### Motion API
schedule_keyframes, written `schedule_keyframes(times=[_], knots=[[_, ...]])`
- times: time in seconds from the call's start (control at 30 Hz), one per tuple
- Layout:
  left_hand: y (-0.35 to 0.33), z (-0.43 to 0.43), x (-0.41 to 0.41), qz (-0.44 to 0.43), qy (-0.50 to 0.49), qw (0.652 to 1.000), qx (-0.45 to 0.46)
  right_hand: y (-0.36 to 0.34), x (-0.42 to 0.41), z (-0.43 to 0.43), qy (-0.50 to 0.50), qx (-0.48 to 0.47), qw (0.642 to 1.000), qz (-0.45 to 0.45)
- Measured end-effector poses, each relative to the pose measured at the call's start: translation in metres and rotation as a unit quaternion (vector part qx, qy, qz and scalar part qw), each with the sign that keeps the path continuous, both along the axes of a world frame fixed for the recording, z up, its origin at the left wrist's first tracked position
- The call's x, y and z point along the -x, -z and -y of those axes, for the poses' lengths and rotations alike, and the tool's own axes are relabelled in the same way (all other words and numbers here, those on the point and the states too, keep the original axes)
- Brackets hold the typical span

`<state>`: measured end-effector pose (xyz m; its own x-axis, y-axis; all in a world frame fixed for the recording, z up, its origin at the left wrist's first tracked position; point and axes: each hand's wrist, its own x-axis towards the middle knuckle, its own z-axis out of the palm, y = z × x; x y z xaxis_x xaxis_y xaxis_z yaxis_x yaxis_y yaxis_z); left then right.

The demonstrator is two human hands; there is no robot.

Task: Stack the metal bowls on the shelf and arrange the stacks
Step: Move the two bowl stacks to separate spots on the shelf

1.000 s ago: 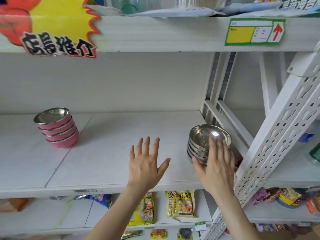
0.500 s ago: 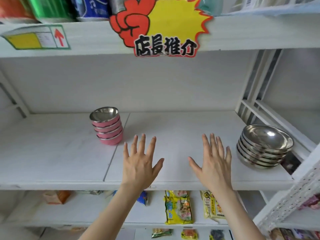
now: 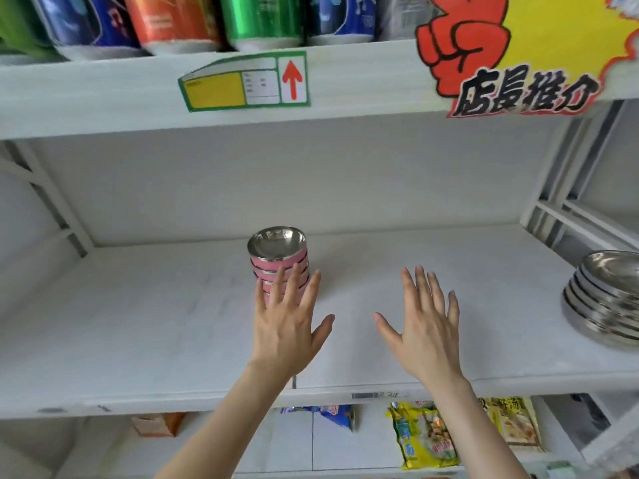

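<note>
Empty, both of them: my left hand (image 3: 287, 326) is spread flat at frame centre, overlapping the pink bowl stack (image 3: 278, 250); whether it touches I cannot tell. My right hand (image 3: 425, 326) is splayed beside it. The steel bowl stack (image 3: 605, 299) sits at the right edge of the shelf (image 3: 138, 323).

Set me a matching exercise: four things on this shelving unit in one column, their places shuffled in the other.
Things
1. pink bowl stack
2. plain steel bowl stack
3. drink cans
4. yellow snack packet

Places
A. on the lower shelf
B. at the right end of the middle shelf
C. on the top shelf
D. on the middle shelf, just behind the left hand

Pairs: 1-D, 2-B, 3-C, 4-A
</note>
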<state>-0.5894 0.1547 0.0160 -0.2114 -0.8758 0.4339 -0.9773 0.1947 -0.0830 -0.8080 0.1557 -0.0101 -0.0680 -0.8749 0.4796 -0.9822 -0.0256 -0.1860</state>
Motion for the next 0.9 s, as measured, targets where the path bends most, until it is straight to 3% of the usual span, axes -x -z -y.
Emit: schedule_keyframes(times=[0.33, 0.47, 0.53, 0.63, 0.73, 0.8, 0.9], knots=[[0.001, 0.022, -0.093, 0.016, 0.028, 0.999, -0.017, 0.003, -0.097, 0.015, 0.007, -0.029, 0.999, 0.015], [-0.004, 0.053, -0.12, -0.048, 0.002, 0.997, -0.064, 0.002, -0.12, 0.043, -0.001, -0.059, 0.995, 0.075], [-0.006, 0.07, -0.13, -0.129, -0.008, 0.987, -0.101, 0.0, -0.131, 0.061, -0.019, -0.081, 0.988, 0.129], [-0.013, 0.094, -0.135, -0.33, 0.0, 0.928, -0.171, -0.004, -0.145, 0.088, -0.047, -0.137, 0.951, 0.273], [-0.014, 0.114, -0.132, -0.499, 0.0, 0.825, -0.265, -0.009, -0.156, 0.112, -0.065, -0.168, 0.888, 0.424], [-0.012, 0.122, -0.129, -0.551, -0.005, 0.775, -0.31, -0.011, -0.162, 0.123, -0.07, -0.192, 0.848, 0.49], [-0.008, 0.129, -0.126, -0.582, 0.008, 0.729, -0.361, -0.01, -0.167, 0.132, -0.083, -0.224, 0.793, 0.56]])
